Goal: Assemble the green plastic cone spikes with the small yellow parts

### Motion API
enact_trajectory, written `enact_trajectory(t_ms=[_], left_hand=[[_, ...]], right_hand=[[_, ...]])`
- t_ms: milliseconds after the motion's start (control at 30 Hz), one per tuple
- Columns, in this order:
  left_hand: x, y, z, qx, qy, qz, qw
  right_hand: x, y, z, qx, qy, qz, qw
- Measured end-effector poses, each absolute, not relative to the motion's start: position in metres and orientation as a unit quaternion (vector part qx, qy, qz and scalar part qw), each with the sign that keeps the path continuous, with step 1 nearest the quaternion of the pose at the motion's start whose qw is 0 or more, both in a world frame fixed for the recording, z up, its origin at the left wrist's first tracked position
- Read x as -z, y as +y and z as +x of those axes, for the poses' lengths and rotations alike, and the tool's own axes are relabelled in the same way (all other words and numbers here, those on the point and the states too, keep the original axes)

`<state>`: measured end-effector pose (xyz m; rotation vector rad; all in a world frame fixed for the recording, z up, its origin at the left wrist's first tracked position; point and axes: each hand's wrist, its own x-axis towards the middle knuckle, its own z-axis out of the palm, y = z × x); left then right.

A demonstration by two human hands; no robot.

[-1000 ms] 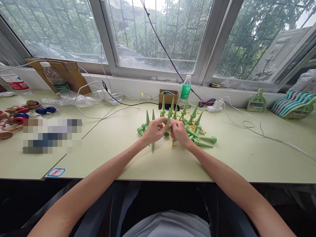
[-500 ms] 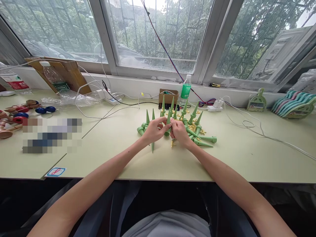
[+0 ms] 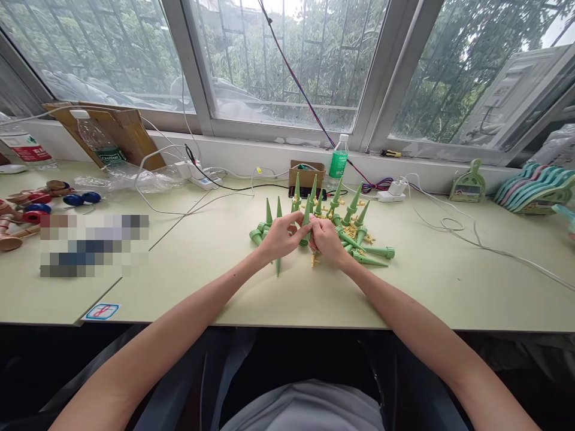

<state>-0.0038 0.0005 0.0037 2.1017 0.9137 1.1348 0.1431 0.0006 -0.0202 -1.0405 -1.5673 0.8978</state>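
While the left hand [image 3: 283, 237] pinches a green spike [image 3: 306, 214], the right hand [image 3: 327, 240] curls beside it; its hold is hidden.

The head view looks forward (and down) across the table [image 3: 449, 269].

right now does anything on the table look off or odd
A pixelated patch on the table, left side, hides what's there. Some green plastic spikes lie sideways while others stand upright; no damage shows.
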Motion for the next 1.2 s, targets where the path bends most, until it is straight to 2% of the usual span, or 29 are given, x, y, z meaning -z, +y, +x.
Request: enact_trajectory(t_ms=[1200], left_hand=[[-0.0024,0.0012,-0.0028,-0.439,0.341,0.773,0.305]], right_hand=[[0.0193,0.0025,0.1455,-0.362,-0.638,-0.435,0.521]])
